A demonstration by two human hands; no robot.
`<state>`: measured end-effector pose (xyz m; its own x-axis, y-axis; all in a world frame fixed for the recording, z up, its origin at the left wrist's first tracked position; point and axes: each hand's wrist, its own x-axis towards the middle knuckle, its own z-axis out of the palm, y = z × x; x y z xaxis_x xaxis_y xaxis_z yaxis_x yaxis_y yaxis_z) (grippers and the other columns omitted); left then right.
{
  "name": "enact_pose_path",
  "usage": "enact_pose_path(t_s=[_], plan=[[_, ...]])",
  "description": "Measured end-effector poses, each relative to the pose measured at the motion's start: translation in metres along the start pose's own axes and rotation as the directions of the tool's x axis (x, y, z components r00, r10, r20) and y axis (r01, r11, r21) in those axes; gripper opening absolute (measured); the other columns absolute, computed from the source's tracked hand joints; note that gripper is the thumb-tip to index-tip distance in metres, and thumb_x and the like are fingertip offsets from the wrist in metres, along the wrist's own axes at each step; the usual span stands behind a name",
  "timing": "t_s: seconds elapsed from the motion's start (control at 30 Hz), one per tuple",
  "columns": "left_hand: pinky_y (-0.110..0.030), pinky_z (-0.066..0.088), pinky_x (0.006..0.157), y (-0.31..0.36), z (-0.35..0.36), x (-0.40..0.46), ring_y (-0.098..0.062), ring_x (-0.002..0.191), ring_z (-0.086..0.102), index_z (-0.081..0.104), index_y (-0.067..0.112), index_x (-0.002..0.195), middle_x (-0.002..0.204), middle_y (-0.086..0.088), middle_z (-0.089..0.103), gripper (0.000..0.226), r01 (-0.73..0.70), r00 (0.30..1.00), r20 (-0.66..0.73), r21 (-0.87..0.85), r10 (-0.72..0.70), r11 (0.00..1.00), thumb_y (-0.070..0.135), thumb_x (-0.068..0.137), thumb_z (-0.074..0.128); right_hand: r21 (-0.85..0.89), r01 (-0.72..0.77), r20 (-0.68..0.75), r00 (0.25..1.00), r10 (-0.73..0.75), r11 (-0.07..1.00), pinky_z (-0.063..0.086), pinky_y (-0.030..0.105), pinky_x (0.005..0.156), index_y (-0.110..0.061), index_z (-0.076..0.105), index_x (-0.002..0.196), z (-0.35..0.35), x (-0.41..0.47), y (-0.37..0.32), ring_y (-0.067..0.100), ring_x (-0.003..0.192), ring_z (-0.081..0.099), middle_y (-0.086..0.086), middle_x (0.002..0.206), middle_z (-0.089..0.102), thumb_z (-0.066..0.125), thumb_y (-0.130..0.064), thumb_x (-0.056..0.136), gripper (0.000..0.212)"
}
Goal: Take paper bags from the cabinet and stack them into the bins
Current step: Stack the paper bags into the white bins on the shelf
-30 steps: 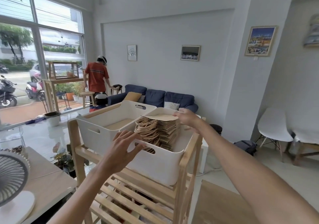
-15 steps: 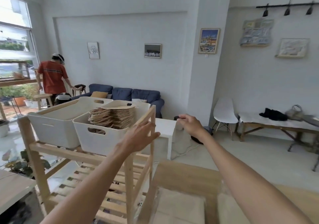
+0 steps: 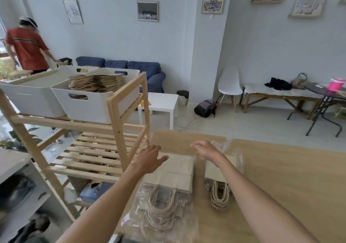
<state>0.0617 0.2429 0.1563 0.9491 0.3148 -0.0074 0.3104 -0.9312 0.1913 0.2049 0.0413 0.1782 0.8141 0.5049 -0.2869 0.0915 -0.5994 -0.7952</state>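
Paper bags (image 3: 174, 169) flat on tabletop (image 3: 280, 177), 6 o'clock, in plastic wrap; left hand (image 3: 149, 158) fingers spread, empty; right hand (image 3: 206, 150) loosely curled, empty; advice: pinch small stack, handles aligned, carry to bin (image 3: 89, 106) at 10 o'clock

Both hands, left (image 3: 149, 158) and right (image 3: 206, 150), have left the bin (image 3: 89, 109) for the wrapped bags (image 3: 176, 169).
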Motion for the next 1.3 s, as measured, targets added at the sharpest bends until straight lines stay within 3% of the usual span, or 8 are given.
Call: enact_pose_path(t_s=[0.2, 0.37, 0.53, 0.67, 0.83, 1.0, 1.13, 1.3], plan=[[-0.044, 0.037, 0.111, -0.023, 0.06, -0.021, -0.028, 0.141, 0.04, 0.031, 0.013, 0.152, 0.155, -0.009, 0.039, 0.071, 0.098, 0.984, 0.156, -0.06, -0.087, 0.993, 0.06, 0.099, 0.038, -0.119, -0.075, -0.032, 0.997, 0.072, 0.99, 0.049, 0.035, 0.097, -0.005, 0.066, 0.134, 0.054, -0.01, 0.069, 0.027, 0.102, 0.064, 0.014, 0.128, 0.069, 0.035, -0.019, 0.108, 0.042], [-0.046, 0.03, 0.115, -0.049, 0.097, -0.022, -0.035, 0.144, 0.034, 0.022, 0.008, 0.156, 0.159, -0.017, 0.031, 0.079, 0.28, 0.95, 0.21, -0.244, -0.232, 0.928, 0.06, 0.098, 0.039, -0.087, -0.196, -0.018, 0.981, 0.196, 0.977, 0.048, 0.033, 0.098, -0.002, 0.067, 0.131, 0.087, -0.004, 0.103, 0.032, 0.125, 0.061, 0.013, 0.135, 0.067, 0.044, -0.015, 0.106, 0.036], [-0.047, 0.046, 0.104, -0.078, 0.139, -0.017, -0.034, 0.115, 0.06, 0.06, -0.001, 0.12, 0.12, -0.019, 0.065, 0.113, 0.429, 0.901, 0.281, -0.454, -0.332, 0.781, 0.096, 0.07, 0.03, 0.25, -0.354, 0.084, 0.935, 0.345, 0.901, 0.04, 0.044, 0.112, 0.007, 0.06, 0.131, 0.105, 0.015, 0.124, 0.036, 0.13, 0.056, 0.019, 0.138, 0.064, 0.05, -0.039, 0.103, 0.054], [-0.044, 0.053, 0.094, -0.089, 0.153, -0.01, -0.026, 0.094, 0.067, 0.07, 0.002, 0.098, 0.095, -0.01, 0.07, 0.111, 0.43, 0.897, 0.317, -0.472, -0.306, 0.77, 0.1, 0.064, 0.031, 0.33, -0.444, 0.132, 0.896, 0.425, 0.833, 0.033, 0.042, 0.117, -0.004, 0.044, 0.153, 0.112, 0.017, 0.108, 0.03, 0.144, 0.043, 0.007, 0.155, 0.049, 0.048, -0.045, 0.102, 0.066], [-0.041, 0.043, 0.104, -0.075, 0.123, -0.012, -0.036, 0.121, 0.058, 0.065, -0.005, 0.12, 0.125, -0.024, 0.064, 0.112, 0.446, 0.877, 0.396, -0.46, -0.273, 0.768, 0.092, 0.075, 0.032, 0.386, -0.469, 0.129, 0.88, 0.456, 0.794, 0.034, 0.046, 0.121, -0.006, 0.036, 0.156, 0.118, 0.033, 0.104, 0.029, 0.145, 0.043, 0.008, 0.161, 0.042, 0.059, -0.043, 0.098, 0.073], [-0.04, 0.054, 0.087, -0.074, 0.129, -0.014, -0.031, 0.091, 0.069, 0.072, 0.005, 0.08, 0.088, -0.016, 0.073, 0.123, 0.333, 0.919, 0.329, -0.35, -0.218, 0.875, 0.103, 0.055, 0.002, 0.308, -0.501, 0.126, 0.864, 0.487, 0.809, 0.026, 0.046, 0.124, -0.008, 0.033, 0.158, 0.113, 0.025, 0.068, 0.029, 0.154, 0.028, 0.01, 0.167, 0.03, 0.049, -0.034, 0.107, 0.06], [-0.041, 0.046, 0.101, -0.07, 0.116, -0.016, -0.036, 0.116, 0.061, 0.069, -0.004, 0.111, 0.119, -0.026, 0.067, 0.113, 0.391, 0.894, 0.381, -0.412, -0.234, 0.823, 0.091, 0.077, 0.021, 0.349, -0.517, 0.153, 0.854, 0.497, 0.781, 0.044, 0.044, 0.11, -0.006, 0.05, 0.145, 0.104, 0.032, 0.069, 0.033, 0.142, 0.046, 0.014, 0.157, 0.046, 0.058, -0.029, 0.103, 0.049], [-0.04, 0.048, 0.097, -0.08, 0.116, -0.01, -0.036, 0.109, 0.063, 0.068, 0.006, 0.089, 0.107, -0.024, 0.068, 0.098, 0.431, 0.89, 0.41, -0.608, -0.201, 0.667, 0.097, 0.064, 0.04, 0.446, -0.564, 0.243, 0.824, 0.512, 0.695, 0.054, 0.04, 0.092, -0.007, 0.057, 0.138, 0.097, 0.025, 0.074, 0.032, 0.11, 0.064, 0.016, 0.136, 0.062, 0.075, -0.039, 0.091, 0.06]])
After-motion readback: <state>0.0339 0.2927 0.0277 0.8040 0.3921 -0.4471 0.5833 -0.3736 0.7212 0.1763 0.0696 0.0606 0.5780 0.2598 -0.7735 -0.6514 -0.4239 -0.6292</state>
